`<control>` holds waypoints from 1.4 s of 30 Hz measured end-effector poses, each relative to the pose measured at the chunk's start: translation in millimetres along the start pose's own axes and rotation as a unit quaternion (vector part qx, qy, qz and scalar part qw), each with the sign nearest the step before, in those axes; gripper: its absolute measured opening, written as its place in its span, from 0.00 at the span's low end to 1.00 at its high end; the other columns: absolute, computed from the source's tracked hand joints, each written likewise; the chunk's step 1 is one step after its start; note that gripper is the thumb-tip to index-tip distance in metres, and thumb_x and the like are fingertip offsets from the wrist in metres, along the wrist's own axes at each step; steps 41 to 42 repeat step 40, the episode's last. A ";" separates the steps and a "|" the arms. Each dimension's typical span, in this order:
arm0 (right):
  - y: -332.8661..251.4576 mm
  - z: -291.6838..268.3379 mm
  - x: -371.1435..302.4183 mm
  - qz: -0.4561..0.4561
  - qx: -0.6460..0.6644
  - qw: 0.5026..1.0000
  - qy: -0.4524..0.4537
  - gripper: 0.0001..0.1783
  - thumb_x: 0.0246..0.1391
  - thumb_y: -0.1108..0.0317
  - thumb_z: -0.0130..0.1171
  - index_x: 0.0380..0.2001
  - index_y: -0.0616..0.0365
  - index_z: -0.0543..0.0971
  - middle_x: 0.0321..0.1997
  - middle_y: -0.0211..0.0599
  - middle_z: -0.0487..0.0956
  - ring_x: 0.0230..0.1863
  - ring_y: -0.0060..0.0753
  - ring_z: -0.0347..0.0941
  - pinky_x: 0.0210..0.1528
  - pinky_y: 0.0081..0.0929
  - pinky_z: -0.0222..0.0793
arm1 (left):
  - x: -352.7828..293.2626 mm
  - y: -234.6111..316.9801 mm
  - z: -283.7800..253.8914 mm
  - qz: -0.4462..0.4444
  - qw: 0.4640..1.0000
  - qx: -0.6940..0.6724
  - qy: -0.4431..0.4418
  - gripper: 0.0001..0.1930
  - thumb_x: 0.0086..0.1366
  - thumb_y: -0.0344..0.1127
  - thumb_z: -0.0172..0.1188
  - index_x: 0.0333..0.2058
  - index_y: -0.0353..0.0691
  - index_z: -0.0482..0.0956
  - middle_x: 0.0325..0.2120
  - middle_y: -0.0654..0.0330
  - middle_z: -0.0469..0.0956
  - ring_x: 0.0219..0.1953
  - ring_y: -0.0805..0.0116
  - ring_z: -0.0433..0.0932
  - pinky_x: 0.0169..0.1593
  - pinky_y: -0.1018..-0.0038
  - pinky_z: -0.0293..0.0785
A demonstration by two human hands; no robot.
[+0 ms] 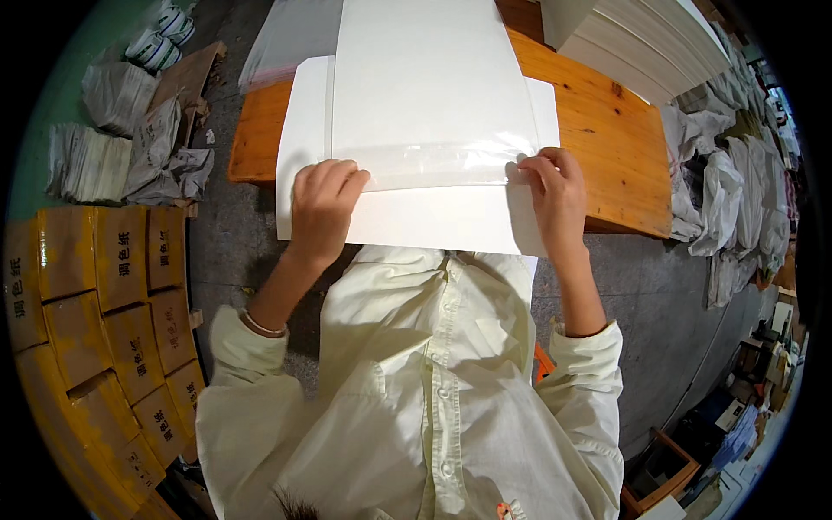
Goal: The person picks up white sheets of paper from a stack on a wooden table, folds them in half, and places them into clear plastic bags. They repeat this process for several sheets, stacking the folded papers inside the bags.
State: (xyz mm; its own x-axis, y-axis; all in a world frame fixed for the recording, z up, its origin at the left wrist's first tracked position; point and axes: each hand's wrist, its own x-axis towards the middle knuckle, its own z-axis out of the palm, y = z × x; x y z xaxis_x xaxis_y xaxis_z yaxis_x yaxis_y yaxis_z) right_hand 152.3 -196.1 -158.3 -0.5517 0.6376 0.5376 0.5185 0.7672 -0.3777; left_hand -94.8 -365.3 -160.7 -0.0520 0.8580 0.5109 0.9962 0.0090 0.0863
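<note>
A: Head view, item one: wooden table (607,130), one. On it a large white paper sheet (416,221), one, overhanging the near edge toward the person. Over that lies a clear plastic sleeve (425,87) with a white sheet inside, its glossy open end running across the near part of the table.

B: Hands?

A: Two. Left hand (322,208) lies flat, fingers together, pressing the sleeve's near left corner against the sheet. Right hand (555,186) is curled, fingertips pinching the sleeve's near right corner.

B: Step in hand?

A: Judged as squaring or sliding the sleeve's mouth along the sheet. A next move would call for both corners kept level, so the film does not wrinkle.

B: Other stock?

A: White board stack (641,35), one, at the far right corner of the table. Yellow cartons (104,295) on the floor at left, roughly a dozen visible. Grey wrapped bundles (130,139), several, exact count unclear.
</note>
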 end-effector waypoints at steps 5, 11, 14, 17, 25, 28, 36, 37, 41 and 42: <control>-2.2 -4.6 2.2 -0.029 -0.008 0.998 -0.058 0.11 0.37 0.81 0.57 0.28 0.59 0.80 0.33 0.37 0.77 0.36 0.38 0.72 0.38 0.31 0.69 | 15.5 -7.2 -13.8 0.138 0.989 -0.023 -0.057 0.10 0.48 0.25 0.57 0.32 0.34 0.78 0.33 0.57 0.76 0.40 0.61 0.75 0.47 0.67 0.70; -14.3 -4.9 -3.2 -0.014 -0.050 0.995 -0.081 0.14 0.40 0.80 0.54 0.34 0.62 0.78 0.39 0.40 0.76 0.43 0.40 0.72 0.43 0.31 0.70 | 19.7 29.0 4.2 0.063 0.994 -0.066 -0.065 0.13 0.53 0.28 0.57 0.39 0.31 0.77 0.40 0.52 0.76 0.48 0.57 0.73 0.53 0.66 0.68; -32.2 9.1 -1.9 -0.051 -0.001 0.991 -0.125 0.21 0.43 0.79 0.50 0.45 0.63 0.74 0.50 0.47 0.72 0.52 0.46 0.69 0.53 0.35 0.66 | 41.1 72.4 29.8 0.076 0.988 -0.108 -0.084 0.19 0.58 0.36 0.56 0.47 0.31 0.72 0.50 0.50 0.70 0.56 0.54 0.66 0.60 0.63 0.60; -30.6 19.9 -2.7 -0.078 0.007 0.987 -0.141 0.25 0.48 0.74 0.51 0.53 0.61 0.69 0.58 0.48 0.67 0.61 0.48 0.61 0.63 0.40 0.54 | 37.2 79.2 34.8 0.026 0.987 -0.126 -0.100 0.28 0.60 0.43 0.55 0.54 0.30 0.65 0.56 0.48 0.64 0.60 0.51 0.59 0.63 0.60 0.53; -9.3 5.6 -18.5 0.003 -0.097 0.987 -0.130 0.29 0.60 0.54 0.44 0.59 0.61 0.63 0.63 0.48 0.62 0.65 0.51 0.55 0.65 0.43 0.48 | -0.5 24.0 6.8 -0.072 0.991 -0.064 -0.097 0.41 0.57 0.49 0.60 0.59 0.26 0.54 0.60 0.41 0.56 0.63 0.47 0.55 0.63 0.60 0.53; -8.5 3.4 -17.0 0.005 -0.099 0.985 -0.143 0.31 0.59 0.51 0.44 0.59 0.62 0.62 0.63 0.48 0.62 0.65 0.51 0.54 0.66 0.44 0.46 | -6.1 20.7 3.0 -0.101 0.992 -0.053 -0.054 0.41 0.56 0.48 0.61 0.58 0.25 0.55 0.59 0.40 0.56 0.63 0.47 0.55 0.63 0.60 0.54; 5.8 -51.3 16.0 0.075 0.062 0.995 0.007 0.24 0.57 0.66 0.53 0.55 0.65 0.65 0.58 0.51 0.67 0.61 0.47 0.61 0.62 0.40 0.54 | -5.3 -27.6 -41.9 -0.238 0.971 -0.028 -0.028 0.34 0.64 0.48 0.51 0.58 0.25 0.57 0.60 0.42 0.55 0.65 0.52 0.51 0.67 0.57 0.35; 13.2 -82.2 22.6 0.031 0.070 0.994 0.074 0.21 0.58 0.69 0.51 0.54 0.63 0.67 0.57 0.46 0.69 0.59 0.40 0.65 0.59 0.34 0.60 | 8.5 -26.0 -67.9 -0.228 0.970 -0.069 0.037 0.29 0.64 0.45 0.51 0.57 0.29 0.61 0.59 0.45 0.59 0.64 0.53 0.53 0.66 0.58 0.39; 10.1 -212.9 20.7 -0.121 0.114 0.969 0.181 0.20 0.61 0.63 0.47 0.55 0.57 0.69 0.58 0.45 0.69 0.61 0.40 0.63 0.61 0.39 0.60 | 46.9 -23.0 -120.4 -0.140 0.938 -0.215 0.234 0.18 0.66 0.35 0.48 0.52 0.33 0.70 0.55 0.52 0.68 0.59 0.62 0.64 0.61 0.67 0.57; 10.1 -212.9 20.7 -0.121 0.114 0.969 0.181 0.20 0.61 0.63 0.47 0.55 0.57 0.69 0.58 0.45 0.69 0.61 0.40 0.63 0.61 0.39 0.60 | 46.9 -23.0 -120.4 -0.140 0.938 -0.215 0.234 0.18 0.66 0.35 0.48 0.52 0.33 0.70 0.55 0.52 0.68 0.59 0.62 0.64 0.61 0.67 0.57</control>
